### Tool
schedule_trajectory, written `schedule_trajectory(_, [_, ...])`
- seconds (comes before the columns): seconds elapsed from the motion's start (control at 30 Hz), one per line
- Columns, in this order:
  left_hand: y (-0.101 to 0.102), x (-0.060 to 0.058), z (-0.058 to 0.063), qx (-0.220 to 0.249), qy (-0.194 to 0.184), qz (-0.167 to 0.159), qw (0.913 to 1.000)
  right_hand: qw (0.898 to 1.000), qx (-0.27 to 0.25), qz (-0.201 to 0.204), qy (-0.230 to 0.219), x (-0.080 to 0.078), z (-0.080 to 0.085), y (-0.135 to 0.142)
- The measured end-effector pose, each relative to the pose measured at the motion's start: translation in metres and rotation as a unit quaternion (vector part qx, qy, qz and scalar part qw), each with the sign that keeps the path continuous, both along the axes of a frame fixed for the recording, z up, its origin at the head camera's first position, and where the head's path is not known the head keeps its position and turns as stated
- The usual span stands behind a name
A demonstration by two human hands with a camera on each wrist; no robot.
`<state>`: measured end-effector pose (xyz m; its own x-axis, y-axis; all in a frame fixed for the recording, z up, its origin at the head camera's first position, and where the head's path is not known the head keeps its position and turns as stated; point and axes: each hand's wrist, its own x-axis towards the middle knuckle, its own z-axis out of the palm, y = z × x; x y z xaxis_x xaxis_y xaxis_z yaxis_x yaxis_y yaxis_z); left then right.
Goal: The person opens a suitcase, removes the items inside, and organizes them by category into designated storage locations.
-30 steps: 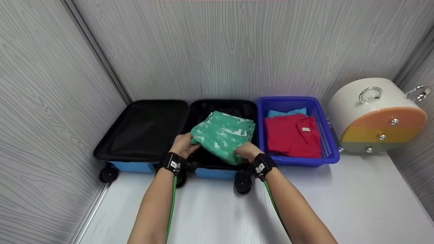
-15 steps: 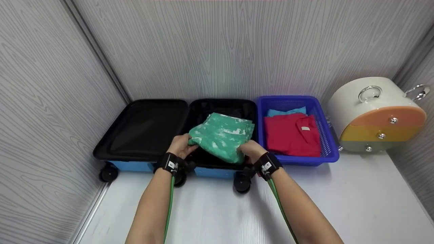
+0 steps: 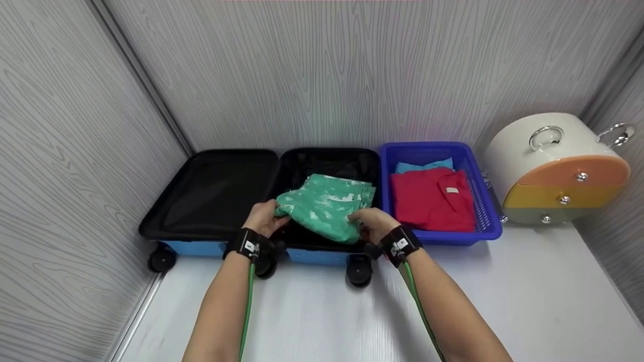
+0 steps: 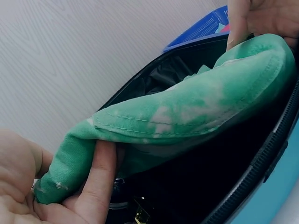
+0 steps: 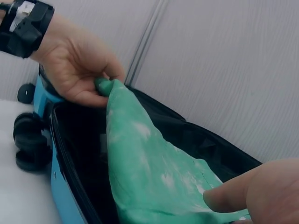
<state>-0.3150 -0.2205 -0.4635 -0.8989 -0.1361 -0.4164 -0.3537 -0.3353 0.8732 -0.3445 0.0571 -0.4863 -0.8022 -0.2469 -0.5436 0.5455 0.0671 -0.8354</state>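
Note:
A folded green garment with white blotches (image 3: pixel 327 203) is held tilted over the right half of an open blue suitcase (image 3: pixel 318 257). At the garment's left corner my left hand (image 3: pixel 262 217) pinches the cloth between thumb and fingers, as the left wrist view shows the fabric (image 4: pixel 159 116) bunched in that grip. My right hand (image 3: pixel 375 221) holds the near right corner, its thumb (image 5: pixel 229 193) lying on top and its fingers mostly hidden under the cloth. Beneath the garment the suitcase's dark inside is mostly in shadow.
The suitcase's other black-lined half (image 3: pixel 211 196) lies open at the left. To the right, a blue plastic basket (image 3: pixel 490 221) holds a folded red shirt (image 3: pixel 432 201) and a light blue cloth (image 3: pixel 425 166). Farther right stands a white drum-shaped box (image 3: pixel 533 146) with coloured drawers.
Both hands have brought the green garment slightly nearer and lower over the suitcase. The left hand has shifted a little left; the right hand has moved slightly right.

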Motion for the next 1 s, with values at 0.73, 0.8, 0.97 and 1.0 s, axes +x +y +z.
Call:
schedule_trajectory(0.73, [0.02, 0.007, 0.006, -0.339, 0.078, -0.105, 0.9317, 0.983, 0.031, 0.011, 0.178, 0.01, 0.005, -0.004])
schedule_trajectory(0.8, [0.025, 0.009, 0.008, -0.34, 0.097, -0.085, 0.9314, 0.976, 0.032, 0.014, 0.215, 0.012, 0.008, -0.005])
schedule_trajectory(0.97, [0.034, 0.013, 0.013, -0.338, 0.118, -0.04, 0.9328, 0.96, 0.034, 0.015, 0.279, 0.011, 0.013, -0.004])
schedule_trajectory(1.0, [0.035, 0.014, 0.015, -0.338, 0.122, -0.035, 0.9326, 0.956, 0.038, 0.015, 0.29, 0.01, 0.014, -0.004])
